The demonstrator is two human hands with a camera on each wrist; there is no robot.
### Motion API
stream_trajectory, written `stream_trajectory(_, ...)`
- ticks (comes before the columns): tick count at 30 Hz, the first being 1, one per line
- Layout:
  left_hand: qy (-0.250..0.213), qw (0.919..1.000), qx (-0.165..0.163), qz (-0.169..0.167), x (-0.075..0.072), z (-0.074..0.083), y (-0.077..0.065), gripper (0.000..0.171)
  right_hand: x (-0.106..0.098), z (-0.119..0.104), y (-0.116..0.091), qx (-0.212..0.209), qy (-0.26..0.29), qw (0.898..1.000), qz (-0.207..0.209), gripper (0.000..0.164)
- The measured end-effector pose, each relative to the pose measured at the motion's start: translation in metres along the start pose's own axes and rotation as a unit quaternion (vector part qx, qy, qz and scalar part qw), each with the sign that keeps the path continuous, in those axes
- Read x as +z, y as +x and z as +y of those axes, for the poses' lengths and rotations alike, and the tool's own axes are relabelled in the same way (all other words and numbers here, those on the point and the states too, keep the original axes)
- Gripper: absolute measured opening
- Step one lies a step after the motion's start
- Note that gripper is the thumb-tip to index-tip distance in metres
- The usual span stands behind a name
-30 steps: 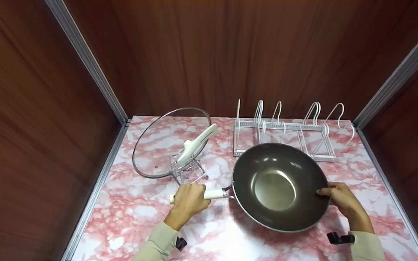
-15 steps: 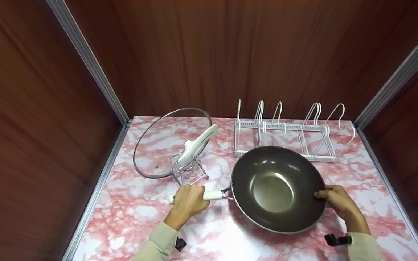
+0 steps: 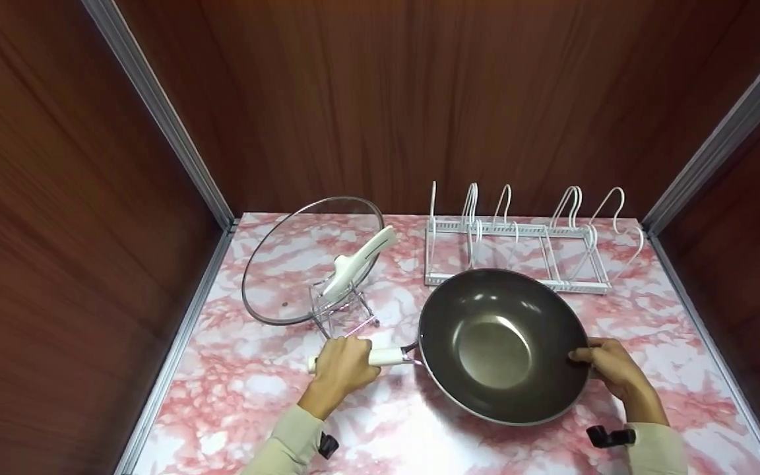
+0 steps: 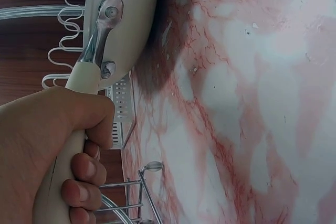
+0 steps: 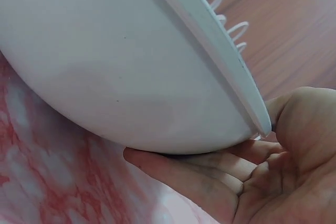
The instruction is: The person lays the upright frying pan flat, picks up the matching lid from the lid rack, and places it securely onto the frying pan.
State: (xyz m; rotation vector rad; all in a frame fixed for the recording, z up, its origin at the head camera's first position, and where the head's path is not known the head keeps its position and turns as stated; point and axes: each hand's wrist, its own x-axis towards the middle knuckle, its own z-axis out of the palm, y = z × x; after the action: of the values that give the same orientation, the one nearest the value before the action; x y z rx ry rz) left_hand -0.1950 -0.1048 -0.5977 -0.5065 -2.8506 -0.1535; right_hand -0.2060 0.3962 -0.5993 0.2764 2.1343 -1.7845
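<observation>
A deep wok (image 3: 495, 349), dark inside and cream-white outside, is held between both hands in front of the white rack. My left hand (image 3: 347, 364) grips its cream handle (image 4: 84, 78), fingers wrapped around it with the thumb along the side. On the far right rim, my right hand (image 3: 611, 365) pinches the edge, thumb inside the bowl. The right wrist view shows those fingers (image 5: 178, 179) spread under the white outer wall (image 5: 121, 66). A shadow lies on the marbled table under the wok in the left wrist view.
Behind the wok stands a white wire rack (image 3: 518, 284) with several upright loops. To the left, a glass lid (image 3: 268, 316) with a cream handle (image 3: 357, 262) leans in a small chrome wire stand (image 3: 344, 316). Brown wood-look panels (image 3: 380, 105) enclose the marbled table (image 3: 221, 396).
The wok has shifted slightly left and toward the person, and its far rim has come lower in view. The right hand has moved left with it; the left hand keeps its hold on the handle.
</observation>
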Motion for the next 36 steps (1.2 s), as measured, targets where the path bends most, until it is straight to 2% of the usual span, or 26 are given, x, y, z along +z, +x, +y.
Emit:
stream_trajectory(15,-0.002,0.9999,0.006,0.012,0.005,-0.002,-0.003,0.042,0.005,0.007,0.004,0.006,0.003,1.0,0.002,0.038)
stream_trajectory(24,-0.001,0.9997,0.009,0.025,0.003,-0.002,-0.003,0.042,0.003,0.013,0.005,0.005,0.009,1.0,-0.01,0.032)
stream_trajectory(36,-0.002,1.0,0.005,0.008,0.001,-0.002,-0.004,0.039,0.002,0.017,0.005,0.009,0.011,1.0,-0.009,0.033)
